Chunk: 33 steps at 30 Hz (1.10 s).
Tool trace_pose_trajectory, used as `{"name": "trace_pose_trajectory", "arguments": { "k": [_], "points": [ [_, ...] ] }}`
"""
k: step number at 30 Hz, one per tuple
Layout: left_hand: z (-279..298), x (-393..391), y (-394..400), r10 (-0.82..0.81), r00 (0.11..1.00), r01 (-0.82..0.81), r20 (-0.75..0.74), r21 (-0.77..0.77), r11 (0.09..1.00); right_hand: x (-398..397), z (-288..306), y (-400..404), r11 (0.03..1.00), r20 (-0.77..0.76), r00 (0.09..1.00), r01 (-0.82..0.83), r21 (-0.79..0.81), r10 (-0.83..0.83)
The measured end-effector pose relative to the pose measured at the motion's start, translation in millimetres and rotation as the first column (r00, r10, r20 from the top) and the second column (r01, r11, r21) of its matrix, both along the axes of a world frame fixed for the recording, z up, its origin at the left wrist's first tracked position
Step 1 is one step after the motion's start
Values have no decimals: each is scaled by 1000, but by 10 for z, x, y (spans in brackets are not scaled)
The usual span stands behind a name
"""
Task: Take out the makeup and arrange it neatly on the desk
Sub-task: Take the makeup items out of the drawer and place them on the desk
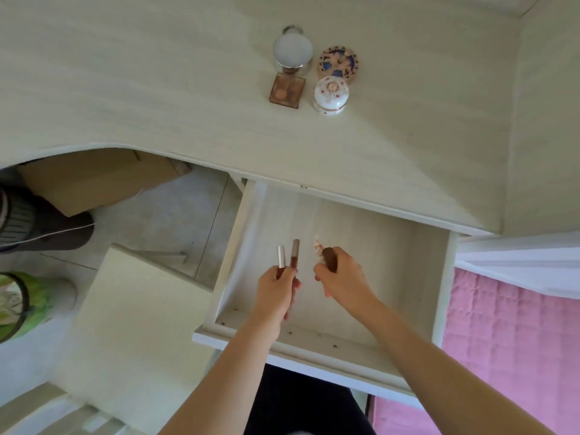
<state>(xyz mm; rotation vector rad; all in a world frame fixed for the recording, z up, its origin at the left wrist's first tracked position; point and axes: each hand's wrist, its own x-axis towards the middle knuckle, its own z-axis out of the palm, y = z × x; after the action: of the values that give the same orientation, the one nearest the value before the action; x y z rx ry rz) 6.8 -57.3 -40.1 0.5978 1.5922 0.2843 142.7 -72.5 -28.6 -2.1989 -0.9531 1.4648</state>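
Two slim lip-gloss tubes (288,257) are standing up out of the left hand (276,288), its fingers curling round their lower ends, long axes pointing away toward the desk (157,89). Over the open drawer (361,246), the right hand (342,276) is clutching a brown-handled item (329,257), partly blurred. Four makeup pieces (314,70) are already sitting clustered on the desk, well beyond both hands; nothing else is showing loose in the drawer.

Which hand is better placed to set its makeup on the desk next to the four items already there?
Right, probably. The right hand, gripping a brown item, sits more directly below the group on the desk. The left hand holds two tubes farther left. The margin is small.
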Motion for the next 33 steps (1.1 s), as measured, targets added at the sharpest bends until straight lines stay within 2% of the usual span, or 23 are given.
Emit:
{"name": "trace_pose_trajectory", "arguments": {
  "k": [4,9,13,20,27,30,33],
  "points": [
    [301,114,27,-7,997,2,71,71,998,117,326,-30,994,-96,992,93,64,-87],
    [628,311,50,-3,986,-14,169,98,995,268,646,-115,973,-92,988,137,184,-121],
    [844,496,145,-51,978,19,200,160,987,420,806,-148,956,-112,973,221,194,-203],
    [1109,912,500,-201,969,160,143,257,953,783,978,47,906,-104,934,357,226,-342],
    [1276,1417,1150,-341,932,293,124,298,909,1236,1117,564,852,-79,895,442,280,-439],
    [1266,1605,1469,-391,919,357,52,312,880,1396,1136,847,834,-58,884,457,310,-463],
    [1181,1768,1758,-423,902,426,-88,345,837,1543,1132,1136,819,-14,868,472,326,-496]
  ]
}}
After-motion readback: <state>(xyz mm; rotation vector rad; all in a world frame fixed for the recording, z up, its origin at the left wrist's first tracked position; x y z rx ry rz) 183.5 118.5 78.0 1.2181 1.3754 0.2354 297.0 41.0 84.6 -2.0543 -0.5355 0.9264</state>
